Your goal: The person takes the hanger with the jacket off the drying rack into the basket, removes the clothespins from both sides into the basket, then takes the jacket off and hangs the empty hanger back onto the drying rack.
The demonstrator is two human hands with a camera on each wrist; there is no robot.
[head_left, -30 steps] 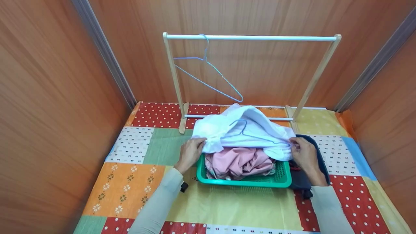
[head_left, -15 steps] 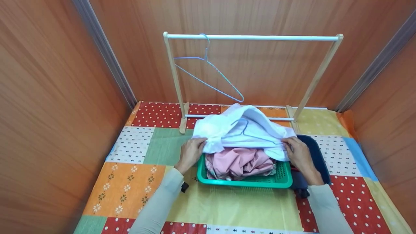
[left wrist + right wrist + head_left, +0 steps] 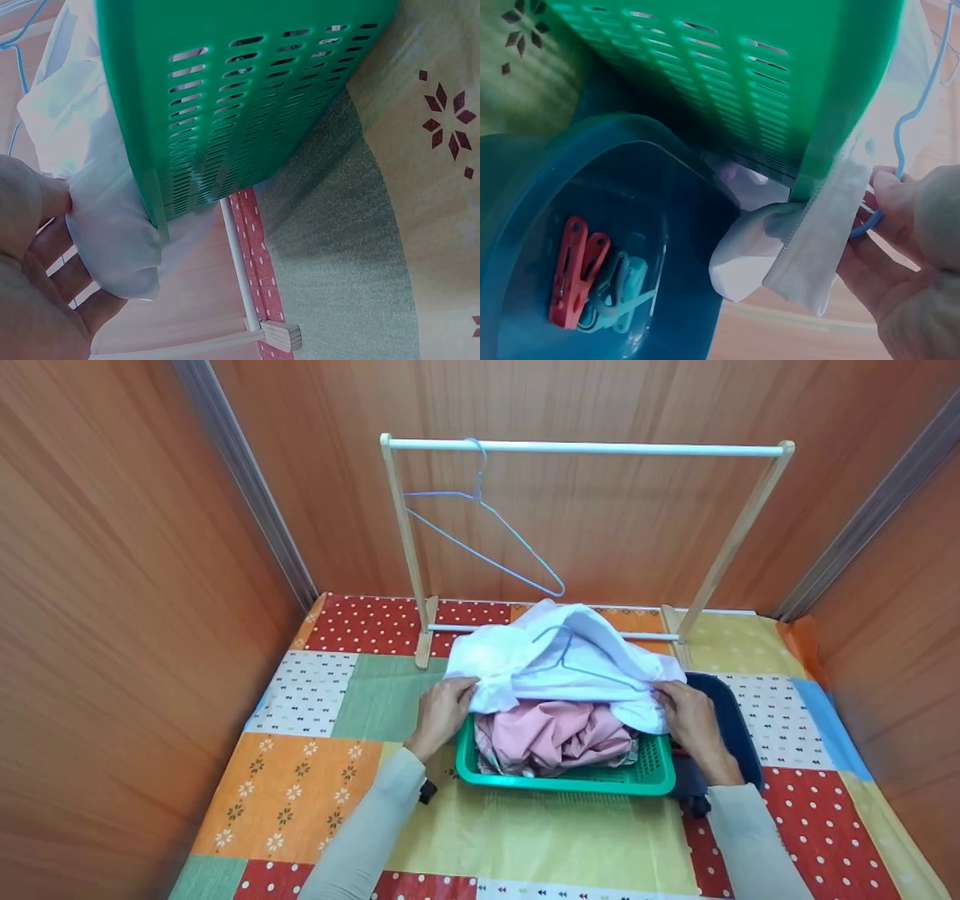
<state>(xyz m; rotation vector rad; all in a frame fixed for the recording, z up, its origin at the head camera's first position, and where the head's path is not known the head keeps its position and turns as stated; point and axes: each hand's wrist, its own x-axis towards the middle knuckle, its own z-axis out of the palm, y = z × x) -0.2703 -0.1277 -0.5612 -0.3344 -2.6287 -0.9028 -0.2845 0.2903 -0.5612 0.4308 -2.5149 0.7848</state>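
A white shirt (image 3: 487,654) lies spread over the far part of a green basket (image 3: 562,784). A blue hanger (image 3: 600,675) sits at its opening, hook upward. My left hand (image 3: 441,712) pinches the shirt's left side; the left wrist view shows the cloth between thumb and fingers. My right hand (image 3: 688,720) is at the right side. In the right wrist view, its thumb and fingers pinch the bent end of the hanger (image 3: 900,139), next to the shirt's hem (image 3: 810,255). A crumpled pink cloth (image 3: 551,735) fills the basket's near part.
Behind the basket stands a rack (image 3: 600,448) with a white rail and wooden legs. Another blue hanger (image 3: 517,540) hangs from its left part. A dark blue tub (image 3: 731,727) to the right holds red and teal clothespins (image 3: 574,274). A patchwork cloth (image 3: 300,787) covers the surface.
My right hand has shifted slightly left along the shirt's edge, from its outer corner to the hanger's end. The hanger's hook has tilted slightly. My left hand stays in place.
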